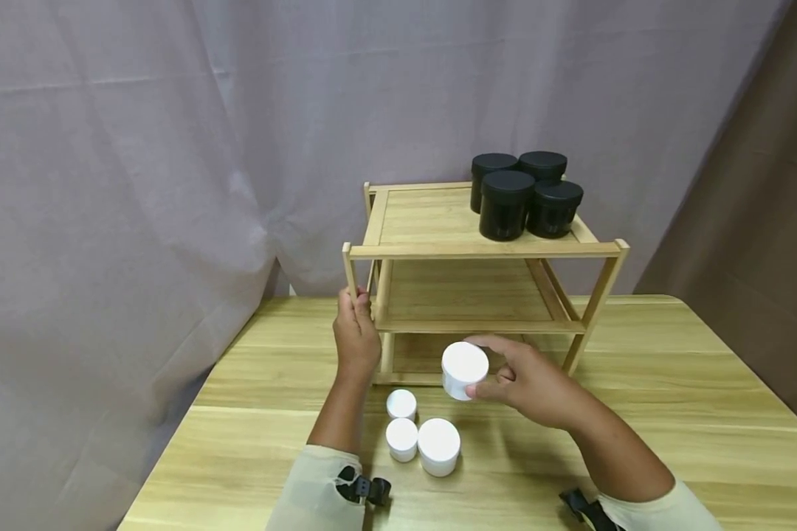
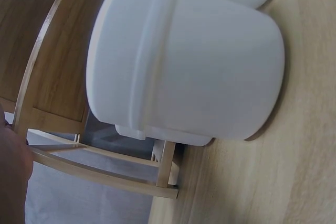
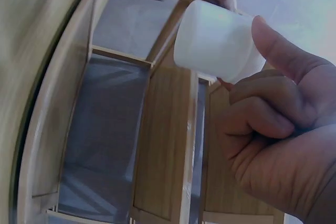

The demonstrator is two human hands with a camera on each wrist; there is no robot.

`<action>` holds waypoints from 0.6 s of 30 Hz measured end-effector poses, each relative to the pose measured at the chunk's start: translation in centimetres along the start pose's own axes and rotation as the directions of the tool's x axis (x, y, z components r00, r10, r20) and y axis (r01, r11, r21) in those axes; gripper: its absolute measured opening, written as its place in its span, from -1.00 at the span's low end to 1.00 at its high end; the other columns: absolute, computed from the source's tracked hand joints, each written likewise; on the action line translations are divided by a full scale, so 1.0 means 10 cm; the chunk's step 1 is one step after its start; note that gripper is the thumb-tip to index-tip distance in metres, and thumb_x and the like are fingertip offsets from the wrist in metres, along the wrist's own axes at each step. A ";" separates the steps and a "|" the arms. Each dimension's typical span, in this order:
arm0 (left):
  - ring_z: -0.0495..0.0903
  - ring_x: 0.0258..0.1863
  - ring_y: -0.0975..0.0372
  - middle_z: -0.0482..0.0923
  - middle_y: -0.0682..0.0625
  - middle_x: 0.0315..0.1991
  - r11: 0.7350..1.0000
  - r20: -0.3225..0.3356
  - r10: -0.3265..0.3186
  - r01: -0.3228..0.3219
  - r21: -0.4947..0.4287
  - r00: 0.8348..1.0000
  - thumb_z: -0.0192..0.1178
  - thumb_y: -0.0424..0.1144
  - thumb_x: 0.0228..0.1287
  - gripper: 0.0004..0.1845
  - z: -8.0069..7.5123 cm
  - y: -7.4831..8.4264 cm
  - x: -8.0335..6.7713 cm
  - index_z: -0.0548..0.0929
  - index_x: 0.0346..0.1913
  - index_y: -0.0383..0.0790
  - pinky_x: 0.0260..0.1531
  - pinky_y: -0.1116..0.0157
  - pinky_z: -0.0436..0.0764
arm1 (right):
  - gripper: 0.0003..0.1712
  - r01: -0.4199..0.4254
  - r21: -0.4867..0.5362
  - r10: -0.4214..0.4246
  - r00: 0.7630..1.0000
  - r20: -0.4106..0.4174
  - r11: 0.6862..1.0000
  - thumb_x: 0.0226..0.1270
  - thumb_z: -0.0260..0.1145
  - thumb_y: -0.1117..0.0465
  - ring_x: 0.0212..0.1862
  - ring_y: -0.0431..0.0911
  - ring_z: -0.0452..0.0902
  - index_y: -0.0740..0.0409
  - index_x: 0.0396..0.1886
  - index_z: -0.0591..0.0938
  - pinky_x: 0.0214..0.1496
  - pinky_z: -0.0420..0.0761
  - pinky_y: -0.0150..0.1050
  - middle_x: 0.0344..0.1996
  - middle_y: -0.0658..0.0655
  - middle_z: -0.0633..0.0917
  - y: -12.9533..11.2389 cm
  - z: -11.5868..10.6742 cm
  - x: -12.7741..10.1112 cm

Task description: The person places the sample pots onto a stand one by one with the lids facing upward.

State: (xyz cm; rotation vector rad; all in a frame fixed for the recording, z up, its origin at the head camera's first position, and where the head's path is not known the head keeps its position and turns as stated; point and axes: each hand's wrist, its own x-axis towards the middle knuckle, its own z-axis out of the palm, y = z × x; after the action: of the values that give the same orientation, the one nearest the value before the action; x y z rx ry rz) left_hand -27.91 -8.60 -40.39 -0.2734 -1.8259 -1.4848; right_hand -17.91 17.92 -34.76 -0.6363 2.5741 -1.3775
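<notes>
A pale lilac-grey curtain (image 1: pixel 173 147) hangs in soft folds across the whole back of the room, with a horizontal crease running near the top. To the right a darker brown drape (image 1: pixel 764 221) falls at a slant, meeting the lilac cloth along a diagonal edge. In front stands a light wooden surface (image 1: pixel 671 413) with a streaked grain and rounded far corners, its boards joined by a seam running across. The light is even and diffuse, casting only faint shadows.
</notes>
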 end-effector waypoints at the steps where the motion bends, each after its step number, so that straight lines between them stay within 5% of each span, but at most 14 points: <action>1: 0.33 -0.49 0.25 0.46 -0.21 -0.41 1.000 -0.001 0.002 -0.002 0.001 1.000 -0.07 -0.26 0.79 -0.75 0.00 0.00 0.00 0.50 0.03 -0.43 -0.47 0.35 0.39 | -0.19 0.004 0.014 -0.004 1.000 0.002 1.000 0.39 0.59 0.18 -0.59 -0.30 0.24 0.19 0.56 0.47 -0.54 0.29 -0.36 -0.61 -0.08 0.49 -0.01 -0.03 0.00; 9: 0.35 -0.49 0.26 0.47 -0.22 -0.43 0.999 -0.012 0.031 -0.031 0.008 0.999 -0.06 -0.25 0.79 -0.75 0.01 0.01 0.02 0.50 0.02 -0.42 -0.48 0.34 0.41 | -0.16 0.037 -0.010 -0.037 0.998 0.050 0.999 0.46 0.53 0.19 -0.60 -0.29 0.14 0.20 0.63 0.39 -0.53 0.25 -0.33 -0.65 -0.12 0.28 -0.15 -0.22 -0.01; 18: 0.36 -0.48 0.26 0.48 -0.25 -0.43 1.000 -0.005 0.021 -0.021 0.001 1.000 -0.06 -0.26 0.79 -0.75 0.00 0.01 0.00 0.50 0.01 -0.42 -0.47 0.35 0.42 | -0.15 0.033 -0.143 -0.018 0.994 0.105 0.989 0.49 0.52 0.13 -0.57 -0.28 0.22 0.17 0.65 0.37 -0.50 0.32 -0.32 -0.64 -0.12 0.34 -0.33 -0.36 0.02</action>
State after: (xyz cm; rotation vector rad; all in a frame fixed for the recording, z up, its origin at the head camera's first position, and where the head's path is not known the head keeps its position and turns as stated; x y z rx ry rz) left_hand -27.85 -8.56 -40.25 -0.2869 -1.8143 -1.4685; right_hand -18.31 18.94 -30.06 -0.7446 2.6088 -1.1397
